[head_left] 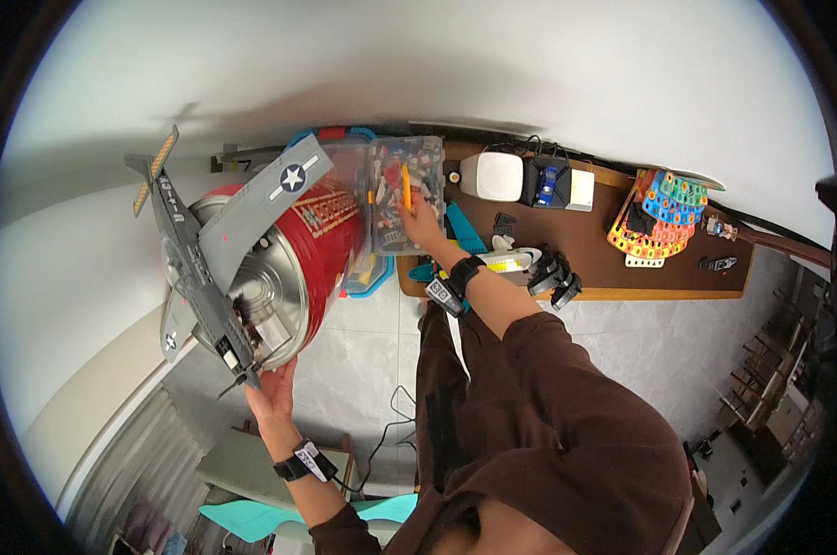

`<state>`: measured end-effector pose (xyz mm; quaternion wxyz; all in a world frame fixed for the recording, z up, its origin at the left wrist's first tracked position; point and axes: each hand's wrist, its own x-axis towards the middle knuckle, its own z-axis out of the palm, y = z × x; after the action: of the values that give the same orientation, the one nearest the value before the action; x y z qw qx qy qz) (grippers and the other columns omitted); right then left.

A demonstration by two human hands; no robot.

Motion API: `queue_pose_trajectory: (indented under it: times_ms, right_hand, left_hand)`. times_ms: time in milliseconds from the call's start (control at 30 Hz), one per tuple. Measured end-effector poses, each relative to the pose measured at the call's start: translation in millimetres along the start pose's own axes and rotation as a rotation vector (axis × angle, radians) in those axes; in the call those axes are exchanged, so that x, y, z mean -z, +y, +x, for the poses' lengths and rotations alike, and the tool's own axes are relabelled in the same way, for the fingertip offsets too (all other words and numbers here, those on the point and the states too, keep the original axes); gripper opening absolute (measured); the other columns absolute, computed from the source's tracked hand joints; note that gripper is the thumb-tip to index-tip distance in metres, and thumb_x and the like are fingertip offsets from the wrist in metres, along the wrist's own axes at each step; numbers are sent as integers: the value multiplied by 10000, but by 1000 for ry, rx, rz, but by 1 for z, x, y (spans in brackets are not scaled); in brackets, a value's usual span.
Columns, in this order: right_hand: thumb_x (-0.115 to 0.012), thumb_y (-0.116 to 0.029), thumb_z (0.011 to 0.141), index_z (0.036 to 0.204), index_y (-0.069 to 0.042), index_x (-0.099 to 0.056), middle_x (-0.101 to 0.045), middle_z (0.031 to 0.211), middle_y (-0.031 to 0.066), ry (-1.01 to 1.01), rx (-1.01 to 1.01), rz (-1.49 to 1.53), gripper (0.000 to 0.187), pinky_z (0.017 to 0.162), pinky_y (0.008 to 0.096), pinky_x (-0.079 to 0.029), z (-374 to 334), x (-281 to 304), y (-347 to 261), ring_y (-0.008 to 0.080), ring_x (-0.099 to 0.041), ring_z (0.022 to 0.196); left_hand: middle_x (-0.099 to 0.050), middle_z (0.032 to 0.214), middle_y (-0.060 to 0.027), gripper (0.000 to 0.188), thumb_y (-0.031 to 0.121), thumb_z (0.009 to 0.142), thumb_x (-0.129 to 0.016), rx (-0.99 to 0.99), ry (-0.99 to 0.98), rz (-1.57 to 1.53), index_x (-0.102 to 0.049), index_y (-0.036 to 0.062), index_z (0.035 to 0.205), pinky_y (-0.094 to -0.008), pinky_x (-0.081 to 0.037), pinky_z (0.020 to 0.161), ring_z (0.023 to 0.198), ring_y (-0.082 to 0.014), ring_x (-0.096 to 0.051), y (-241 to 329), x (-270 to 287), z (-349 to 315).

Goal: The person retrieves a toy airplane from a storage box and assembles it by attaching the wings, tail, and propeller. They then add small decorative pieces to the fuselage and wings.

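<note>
A grey model airplane (pixel 205 277) with star markings rests over the metal end of a large red can (pixel 330 227), its nose pointing toward me. Right below the nose, my left hand (pixel 272 393) is against the near rim of the can. Its fingers are partly hidden, so whether it grips the can or the airplane cannot be told. My right hand (pixel 424 225) is closed on a thin yellow piece (pixel 406 188), held over an open clear plastic box (pixel 377 245). Many small mixed building bricks (pixel 416 159) fill the box.
On the brown table (pixel 585 245) stand a white box-shaped device (pixel 492 176), a blue toy car (pixel 547 185) and a colourful toy piece with many holes (pixel 663 222). Teal, white and black toy parts (pixel 520 261) lie by my right wrist. A turquoise surface (pixel 252 518) is at lower left.
</note>
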<state>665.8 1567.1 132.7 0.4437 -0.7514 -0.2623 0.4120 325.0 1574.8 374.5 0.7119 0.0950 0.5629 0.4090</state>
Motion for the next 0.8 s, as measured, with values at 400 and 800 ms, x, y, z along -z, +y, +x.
queue_pose_trajectory:
  times_ms: [400,800]
  right_hand:
    - [-594,-241,793,789,-9,-625,-621,754,199,-265,79,-664,235,632,462,-477,39,25,-38,384,-604,731]
    - [-596,-265,766,887,-41,-656,-638,906,213,124,-218,-468,261,739,450,-505,155,57,-38,383,-611,863]
  left_hand:
    - [-476,1274,-151,573,197,744,-632,-12,82,-84,-439,48,1263,-525,-400,971,1147,-364,-475,-11,-3,-6]
    - [-439,1327,-140,633,168,729,-681,-111,-19,-101,-420,45,1293,-503,-317,1051,1201,-329,-440,-18,7,5]
